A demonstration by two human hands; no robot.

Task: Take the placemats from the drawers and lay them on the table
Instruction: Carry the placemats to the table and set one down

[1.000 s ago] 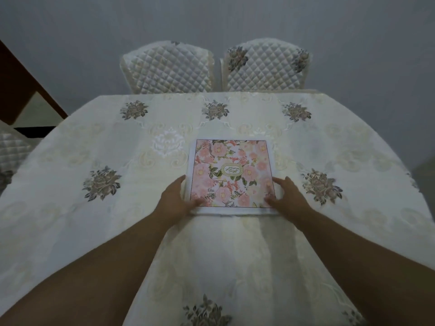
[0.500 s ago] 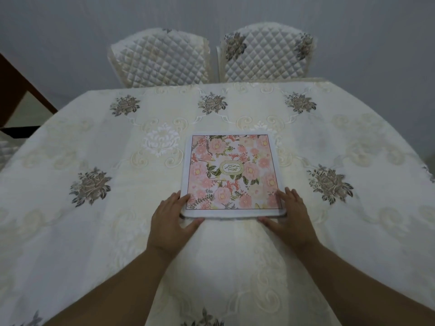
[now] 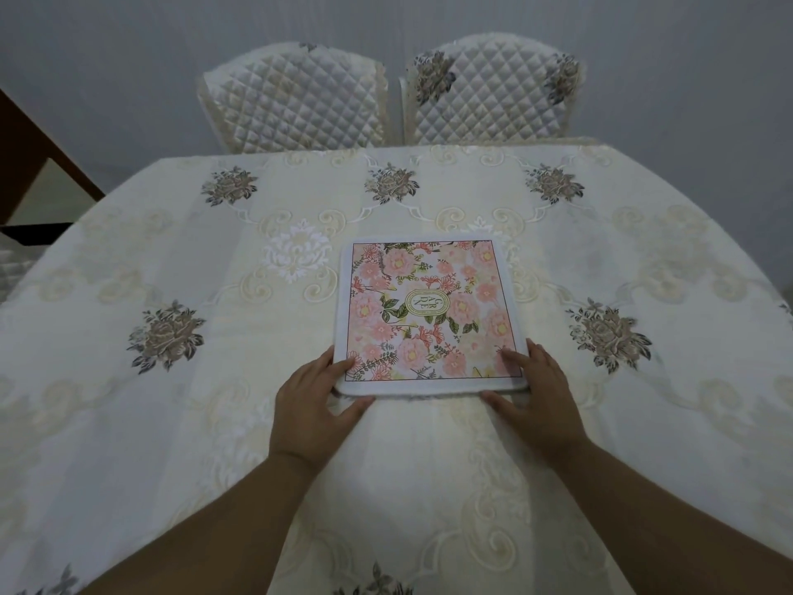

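A square stack of placemats (image 3: pixel 429 311) with pink flowers, green leaves and a white border lies in the middle of the table (image 3: pixel 171 423), which wears a cream embroidered cloth. My left hand (image 3: pixel 313 401) grips the stack's near left corner, fingers on top and thumb at the front edge. My right hand (image 3: pixel 532 392) holds the near right corner the same way. The near edge looks slightly raised off the cloth.
Two quilted cream chairs, one (image 3: pixel 296 100) on the left and one (image 3: pixel 489 96) on the right, stand side by side at the far edge against a grey wall. A dark wooden piece (image 3: pixel 38 165) shows at the far left. Grey flower motifs dot the cloth.
Both hands slid from the stack's sides back to its near corners. The stack now lies squarer on the table, and my view has tilted slightly.
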